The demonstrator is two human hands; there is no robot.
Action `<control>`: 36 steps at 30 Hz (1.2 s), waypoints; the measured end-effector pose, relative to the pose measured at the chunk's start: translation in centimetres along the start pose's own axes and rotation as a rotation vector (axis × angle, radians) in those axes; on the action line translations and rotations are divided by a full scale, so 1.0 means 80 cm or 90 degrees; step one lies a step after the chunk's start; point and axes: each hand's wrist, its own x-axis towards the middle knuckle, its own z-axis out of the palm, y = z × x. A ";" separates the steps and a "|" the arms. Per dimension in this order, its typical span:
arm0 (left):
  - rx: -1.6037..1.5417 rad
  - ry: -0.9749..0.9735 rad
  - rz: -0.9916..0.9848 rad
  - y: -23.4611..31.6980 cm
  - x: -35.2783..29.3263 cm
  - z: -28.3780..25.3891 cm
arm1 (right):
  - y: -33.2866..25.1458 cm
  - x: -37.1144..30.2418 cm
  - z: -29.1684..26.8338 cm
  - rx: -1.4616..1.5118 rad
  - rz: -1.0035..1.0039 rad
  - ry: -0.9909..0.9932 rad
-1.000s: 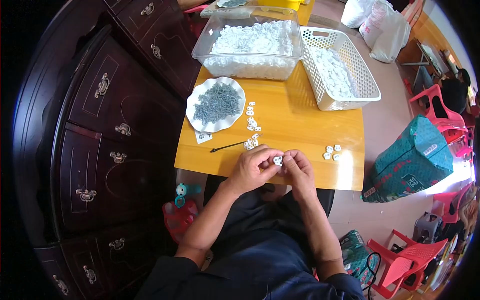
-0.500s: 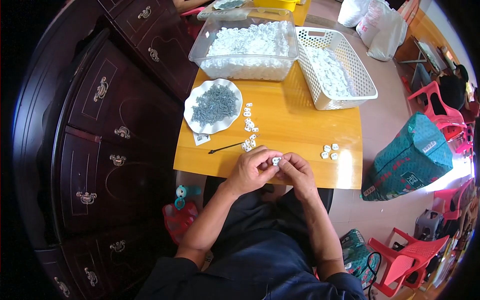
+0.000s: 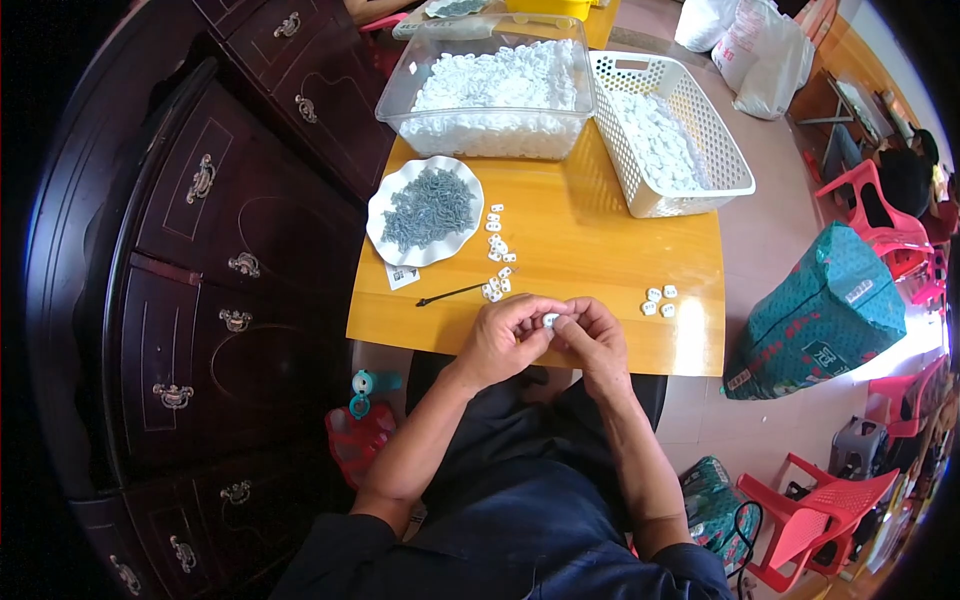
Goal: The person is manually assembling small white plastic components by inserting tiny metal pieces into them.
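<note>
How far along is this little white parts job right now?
Done, it seems: four white pieces sit grouped by the right hand, and the white basket holds many more. In hand: both hands, left hand too, pinch one small white piece. Left: loose pieces beside the plate of grey screws, plus a full clear tub.

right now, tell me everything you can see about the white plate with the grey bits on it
The white plate is round with a wavy, scalloped rim and looks like plastic or ceramic. It lies flat on the yellow table, near its left edge, just in front of the clear bin. A heap of small grey metal pieces, perhaps screws, fills its middle. Neither hand touches it; loose small white parts lie just to its right.
</note>
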 end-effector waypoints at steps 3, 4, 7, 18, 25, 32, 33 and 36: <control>-0.053 0.005 -0.025 -0.003 -0.002 0.003 | 0.002 -0.001 0.005 0.025 -0.029 0.017; -0.084 0.007 -0.038 -0.005 -0.002 0.004 | 0.002 -0.001 0.006 0.022 -0.024 0.016; -0.133 0.021 -0.056 -0.010 -0.004 0.008 | 0.000 -0.001 0.008 0.022 -0.018 0.014; -0.152 0.010 -0.085 -0.012 -0.002 0.008 | 0.007 0.003 0.003 0.022 -0.037 0.019; -0.166 0.028 -0.125 -0.009 -0.006 0.009 | 0.008 -0.002 0.013 0.028 -0.078 0.061; -0.173 0.047 -0.133 -0.011 -0.007 0.010 | 0.013 -0.004 0.018 0.037 -0.089 0.082; -0.177 0.045 -0.131 -0.012 -0.007 0.010 | 0.013 -0.004 0.018 0.037 -0.090 0.082; -0.185 0.040 -0.126 -0.012 -0.007 0.009 | 0.013 -0.004 0.017 0.052 -0.083 0.078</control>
